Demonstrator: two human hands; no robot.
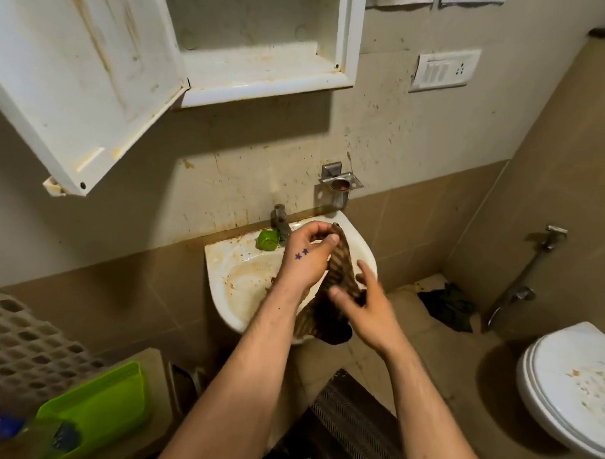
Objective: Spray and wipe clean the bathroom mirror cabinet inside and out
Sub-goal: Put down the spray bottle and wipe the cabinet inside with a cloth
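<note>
The white cabinet [265, 87] hangs on the wall at the top, with stained shelves. Its door [76, 73] is swung open to the left and shows brown streaks. Over the white sink [224, 278] I hold a brown striped cloth [341, 265]. My left hand [307, 253] pinches the cloth's upper corner. My right hand [363, 300] grips the cloth lower down, its fingers partly spread. The cloth's dark lower end hangs over the sink's front rim.
A tap [281, 221] and a green cup [268, 240] sit at the back of the sink. A metal holder [340, 182] and a switch plate [444, 69] are on the wall. A toilet [570, 386] stands right, a green basket [99, 411] lower left, a dark rag [449, 306] on the floor.
</note>
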